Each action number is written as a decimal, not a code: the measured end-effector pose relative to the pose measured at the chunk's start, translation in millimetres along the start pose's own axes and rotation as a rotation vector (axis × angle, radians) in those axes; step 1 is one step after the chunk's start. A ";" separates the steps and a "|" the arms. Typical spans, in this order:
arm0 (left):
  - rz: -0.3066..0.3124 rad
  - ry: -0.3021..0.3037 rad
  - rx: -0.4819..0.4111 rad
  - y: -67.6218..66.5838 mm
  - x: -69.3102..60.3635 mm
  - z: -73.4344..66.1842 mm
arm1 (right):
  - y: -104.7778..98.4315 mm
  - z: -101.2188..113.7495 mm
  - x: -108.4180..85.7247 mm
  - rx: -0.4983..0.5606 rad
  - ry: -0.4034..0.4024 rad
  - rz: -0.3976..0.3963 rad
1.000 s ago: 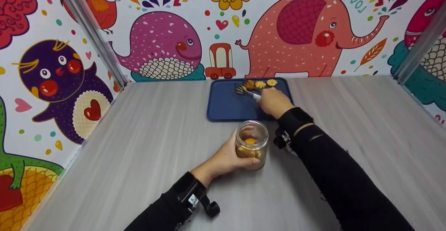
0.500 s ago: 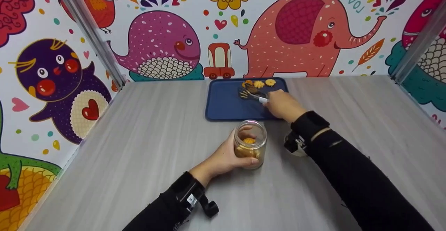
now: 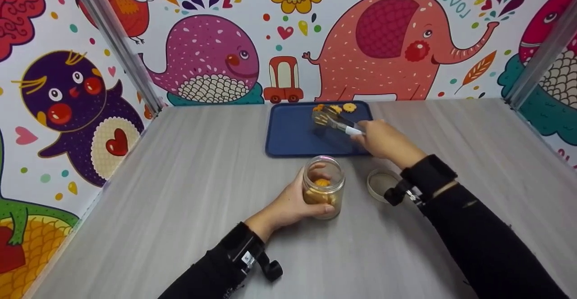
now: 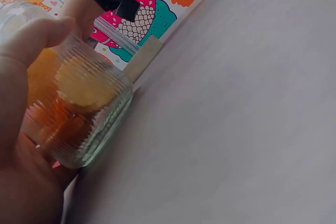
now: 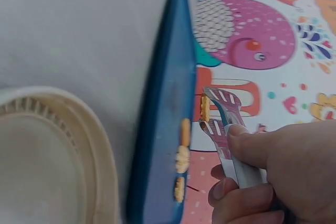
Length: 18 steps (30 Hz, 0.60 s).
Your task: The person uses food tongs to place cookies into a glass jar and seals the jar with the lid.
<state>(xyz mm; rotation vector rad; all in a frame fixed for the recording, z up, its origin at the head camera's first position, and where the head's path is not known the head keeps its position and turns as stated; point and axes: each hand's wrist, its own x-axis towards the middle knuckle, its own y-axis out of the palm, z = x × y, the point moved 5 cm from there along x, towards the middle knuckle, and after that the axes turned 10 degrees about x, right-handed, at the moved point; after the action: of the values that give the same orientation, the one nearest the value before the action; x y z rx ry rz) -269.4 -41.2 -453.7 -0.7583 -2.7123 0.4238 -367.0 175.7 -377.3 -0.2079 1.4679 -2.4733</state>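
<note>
My left hand (image 3: 293, 202) grips a ribbed glass jar (image 3: 323, 195) standing on the table, with several cookies inside; the left wrist view shows the jar (image 4: 84, 93) with the thumb round it. My right hand (image 3: 388, 140) holds metal tongs (image 3: 340, 125) over the blue tray (image 3: 288, 132). In the right wrist view, a cookie (image 5: 205, 107) sits between the tips of the tongs (image 5: 231, 145), lifted off the tray (image 5: 160, 108). Several other cookies (image 5: 182, 159) lie along the tray's far side.
A round, pale lid (image 3: 381, 182) lies upturned on the table (image 3: 203, 177), right of the jar and below my right wrist. Printed walls (image 3: 216, 55) close off the back and the left side, with metal posts at the corners.
My right hand and the tongs have moved right and toward me, lifting off the tray. The lid has come into view from under the right wrist. My left hand stays on the jar.
</note>
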 end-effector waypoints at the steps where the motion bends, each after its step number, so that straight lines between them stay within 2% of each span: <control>1: 0.001 -0.001 0.000 0.0 -0.1 0.2 | -2.3 -0.9 -2.9 0.005 -0.001 -0.001; 18: -0.005 -0.011 0.029 -1.0 -0.9 0.3 | -30.4 -6.2 -53.9 0.096 -0.114 -0.073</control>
<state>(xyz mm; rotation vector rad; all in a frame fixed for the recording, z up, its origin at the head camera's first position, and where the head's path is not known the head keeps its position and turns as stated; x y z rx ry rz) -269.3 -42.6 -453.9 -0.7434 -2.7113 0.4665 -321.5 210.5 -353.1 -0.3834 1.3149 -2.5365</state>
